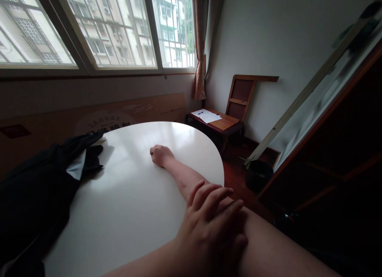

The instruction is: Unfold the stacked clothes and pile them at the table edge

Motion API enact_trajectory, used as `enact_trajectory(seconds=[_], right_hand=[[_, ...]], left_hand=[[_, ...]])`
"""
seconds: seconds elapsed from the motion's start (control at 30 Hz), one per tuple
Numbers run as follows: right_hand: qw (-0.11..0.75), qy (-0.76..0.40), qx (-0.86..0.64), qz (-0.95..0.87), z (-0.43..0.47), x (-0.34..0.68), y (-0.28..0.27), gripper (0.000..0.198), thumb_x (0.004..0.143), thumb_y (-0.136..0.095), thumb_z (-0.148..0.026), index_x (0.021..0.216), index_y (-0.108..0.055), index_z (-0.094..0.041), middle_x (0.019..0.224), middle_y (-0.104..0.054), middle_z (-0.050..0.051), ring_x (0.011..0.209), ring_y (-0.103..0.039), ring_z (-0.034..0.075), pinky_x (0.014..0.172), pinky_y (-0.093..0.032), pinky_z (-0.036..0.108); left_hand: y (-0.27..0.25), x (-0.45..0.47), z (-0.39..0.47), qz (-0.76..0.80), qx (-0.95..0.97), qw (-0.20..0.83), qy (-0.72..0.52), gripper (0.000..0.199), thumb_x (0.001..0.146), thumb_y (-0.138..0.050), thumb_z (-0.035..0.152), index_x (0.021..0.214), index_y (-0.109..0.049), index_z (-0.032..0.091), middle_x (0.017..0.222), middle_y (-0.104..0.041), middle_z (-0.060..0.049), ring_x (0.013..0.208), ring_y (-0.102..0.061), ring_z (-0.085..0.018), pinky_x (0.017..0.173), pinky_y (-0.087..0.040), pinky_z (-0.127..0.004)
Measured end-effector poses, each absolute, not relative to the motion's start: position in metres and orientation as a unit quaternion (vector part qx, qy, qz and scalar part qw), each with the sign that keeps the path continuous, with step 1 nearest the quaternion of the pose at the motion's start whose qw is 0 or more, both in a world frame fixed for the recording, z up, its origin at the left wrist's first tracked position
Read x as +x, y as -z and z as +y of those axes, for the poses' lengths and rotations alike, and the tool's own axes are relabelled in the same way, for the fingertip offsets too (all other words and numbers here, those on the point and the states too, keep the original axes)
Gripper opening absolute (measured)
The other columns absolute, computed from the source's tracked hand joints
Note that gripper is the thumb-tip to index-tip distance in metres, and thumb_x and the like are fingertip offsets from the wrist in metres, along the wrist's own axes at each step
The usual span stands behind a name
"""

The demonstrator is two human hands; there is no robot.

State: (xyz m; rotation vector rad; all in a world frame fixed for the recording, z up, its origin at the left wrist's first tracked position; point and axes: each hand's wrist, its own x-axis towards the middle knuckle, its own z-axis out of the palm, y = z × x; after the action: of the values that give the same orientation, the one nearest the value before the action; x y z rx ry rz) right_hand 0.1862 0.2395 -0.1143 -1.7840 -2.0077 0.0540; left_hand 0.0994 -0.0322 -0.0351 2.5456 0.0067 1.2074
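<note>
My right arm stretches forward across the white round table (125, 205). At its end my right hand (161, 155) rests on the tabletop, curled into a loose fist, and nothing shows in it. My left hand (209, 221) comes in from the bottom and lies over my right forearm (186, 177), nearer the elbow. Its fingers are spread and slightly bent, with the fingertips on or just above the skin; its palm is hidden. A small reddish mark shows on the forearm between the two hands.
Dark cloth (38, 189) covers the table's left side. Behind stand a long cardboard box (167, 104) and barred windows. A low wooden table (225, 119) holds papers (209, 116) and a pen. A black bin (259, 174) and a leaning wooden-framed panel (322, 121) are on the right.
</note>
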Motion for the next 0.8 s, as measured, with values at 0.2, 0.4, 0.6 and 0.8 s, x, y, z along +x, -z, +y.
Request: enact_trajectory(seconds=[0.2,0.4,0.6,0.8], right_hand=[[0.227,-0.019,-0.646,-0.728,0.240,0.186,0.115,0.024,0.094,-0.049,-0.019,0.104,-0.071,-0.022,0.117,-0.069,0.007,0.102,-0.065,0.020,0.092,-0.049,0.031],[0.228,-0.018,-0.645,-0.729,0.241,0.186,0.116,0.025,0.094,-0.049,-0.018,0.103,-0.071,-0.022,0.117,-0.069,0.007,0.102,-0.065,0.021,0.091,-0.050,0.032],[0.226,-0.018,-0.646,-0.729,0.242,0.185,0.116,0.024,0.094,-0.049,-0.018,0.103,-0.072,-0.022,0.117,-0.069,0.007,0.103,-0.065,0.021,0.091,-0.050,0.031],[0.224,-0.018,-0.647,-0.729,0.240,0.185,0.114,0.025,0.093,-0.049,-0.018,0.104,-0.072,-0.022,0.117,-0.070,0.007,0.103,-0.065,0.020,0.092,-0.049,0.031]], left_hand=[[0.027,0.096,-0.030,0.003,0.912,0.179,-0.369,0.032,0.092,-0.059,0.035,0.120,-0.068,0.024,0.140,-0.059,-0.012,0.132,-0.049,-0.033,0.118,-0.031,-0.060],[0.038,0.101,-0.030,-0.002,0.881,0.177,-0.438,0.024,0.095,-0.056,0.026,0.112,-0.073,0.027,0.134,-0.064,-0.008,0.128,-0.052,-0.028,0.116,-0.036,-0.053],[0.040,0.100,-0.030,-0.025,0.865,0.170,-0.472,0.019,0.099,-0.055,0.025,0.096,-0.074,0.024,0.125,-0.069,-0.008,0.121,-0.057,-0.026,0.112,-0.043,-0.048],[0.026,0.092,-0.038,-0.004,0.875,0.182,-0.449,0.014,0.096,-0.060,0.018,0.086,-0.068,0.021,0.120,-0.071,-0.006,0.120,-0.057,-0.024,0.111,-0.046,-0.045]])
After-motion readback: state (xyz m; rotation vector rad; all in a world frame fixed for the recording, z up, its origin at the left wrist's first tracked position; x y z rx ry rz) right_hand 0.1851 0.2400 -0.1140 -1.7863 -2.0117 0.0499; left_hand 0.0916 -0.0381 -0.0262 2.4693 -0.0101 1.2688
